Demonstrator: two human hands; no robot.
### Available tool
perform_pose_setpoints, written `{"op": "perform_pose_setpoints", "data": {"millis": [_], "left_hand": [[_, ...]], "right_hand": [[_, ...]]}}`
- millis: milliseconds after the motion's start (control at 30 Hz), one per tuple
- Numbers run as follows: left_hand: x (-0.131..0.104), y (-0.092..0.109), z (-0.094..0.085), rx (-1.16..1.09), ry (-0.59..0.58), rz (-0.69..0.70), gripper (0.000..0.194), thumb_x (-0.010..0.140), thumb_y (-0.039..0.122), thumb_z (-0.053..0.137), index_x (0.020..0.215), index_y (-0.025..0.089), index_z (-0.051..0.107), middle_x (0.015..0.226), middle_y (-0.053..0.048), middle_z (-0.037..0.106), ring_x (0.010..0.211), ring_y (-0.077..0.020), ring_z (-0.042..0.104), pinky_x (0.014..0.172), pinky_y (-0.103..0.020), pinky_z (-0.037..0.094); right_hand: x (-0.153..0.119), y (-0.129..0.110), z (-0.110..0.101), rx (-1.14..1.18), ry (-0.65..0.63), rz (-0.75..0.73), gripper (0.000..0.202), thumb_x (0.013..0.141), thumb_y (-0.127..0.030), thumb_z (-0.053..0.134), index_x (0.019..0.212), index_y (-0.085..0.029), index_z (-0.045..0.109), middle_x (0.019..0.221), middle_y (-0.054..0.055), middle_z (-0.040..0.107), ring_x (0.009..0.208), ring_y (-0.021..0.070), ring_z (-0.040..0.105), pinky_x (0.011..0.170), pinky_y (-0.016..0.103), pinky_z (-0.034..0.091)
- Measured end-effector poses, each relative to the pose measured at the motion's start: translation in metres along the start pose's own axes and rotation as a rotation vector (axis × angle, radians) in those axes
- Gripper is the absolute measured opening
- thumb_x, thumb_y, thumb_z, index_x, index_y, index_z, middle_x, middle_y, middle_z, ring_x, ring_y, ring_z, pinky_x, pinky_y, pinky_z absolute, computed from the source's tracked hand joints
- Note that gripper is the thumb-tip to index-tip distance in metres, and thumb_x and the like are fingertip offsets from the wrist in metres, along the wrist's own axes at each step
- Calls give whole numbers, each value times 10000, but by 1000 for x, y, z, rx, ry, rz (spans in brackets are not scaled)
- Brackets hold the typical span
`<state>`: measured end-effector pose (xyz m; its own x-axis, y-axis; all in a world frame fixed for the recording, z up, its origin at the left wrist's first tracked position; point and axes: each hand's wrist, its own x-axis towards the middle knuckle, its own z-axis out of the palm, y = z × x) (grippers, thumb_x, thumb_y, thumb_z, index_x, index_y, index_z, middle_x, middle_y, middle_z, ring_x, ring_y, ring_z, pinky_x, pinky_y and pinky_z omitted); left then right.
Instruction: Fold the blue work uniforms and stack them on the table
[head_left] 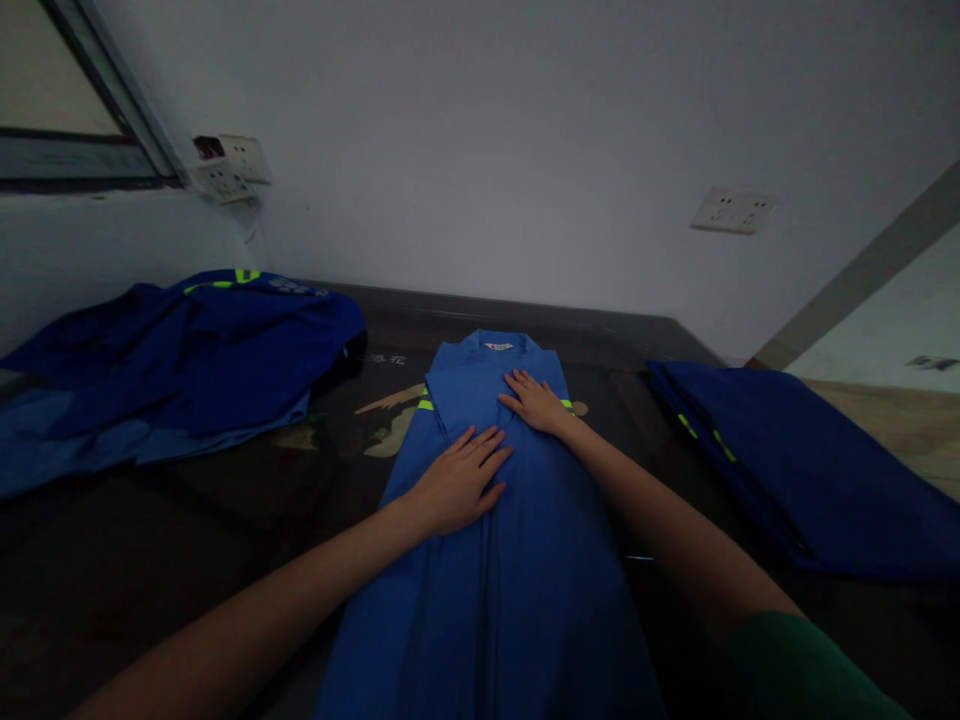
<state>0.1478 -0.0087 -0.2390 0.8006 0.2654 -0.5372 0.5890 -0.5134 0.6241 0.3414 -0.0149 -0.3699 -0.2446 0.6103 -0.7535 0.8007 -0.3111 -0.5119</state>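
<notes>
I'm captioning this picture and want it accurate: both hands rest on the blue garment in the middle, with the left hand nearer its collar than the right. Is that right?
Not quite: the head view shows the right hand nearer the collar, not the left hand. Both do rest on the blue garment in the middle.

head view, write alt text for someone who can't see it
A person's left hand and right hand rest on a collared blue garment laid on a dark table. Crumpled blue clothes lie left of the garment, folded blue fabric right of it.
</notes>
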Motion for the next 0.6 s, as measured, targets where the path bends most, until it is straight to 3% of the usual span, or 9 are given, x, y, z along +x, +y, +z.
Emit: {"op": "perform_pose_setpoints", "data": {"millis": [133,300,500,600], "left_hand": [[0,0,-1,-5,-8,6,528,927,338,465,1404,118,408,1484,-147,390,1409,-243,293,1171,-446,204],[-1,-1,2,-19,10,12,518,923,328,473,1401,137,412,1483,-139,393,1401,-245,310,1152,-440,255],[-1,-4,5,-39,27,3,500,933,343,453,1404,181,408,1493,-109,386,1402,-244,307,1151,-476,244],[-2,-3,3,-66,24,-7,489,935,343,449,1399,193,411,1491,-102,392,1403,-243,304,1150,-503,231]], "right_hand": [[18,9,0,-2,-36,36,596,974,-529,256,1488,-228,283,1566,100,204,1447,289,142,1115,610,145],[44,20,3,-46,18,136,552,972,-542,227,1481,-334,278,1584,28,160,1445,337,108,1095,655,116],[66,31,4,-62,60,267,592,945,-589,273,1479,-333,288,1592,24,120,1439,356,114,1102,639,118],[66,30,3,-44,196,269,569,946,-529,349,1455,-274,360,1577,66,190,1435,350,135,1102,620,154]]}}
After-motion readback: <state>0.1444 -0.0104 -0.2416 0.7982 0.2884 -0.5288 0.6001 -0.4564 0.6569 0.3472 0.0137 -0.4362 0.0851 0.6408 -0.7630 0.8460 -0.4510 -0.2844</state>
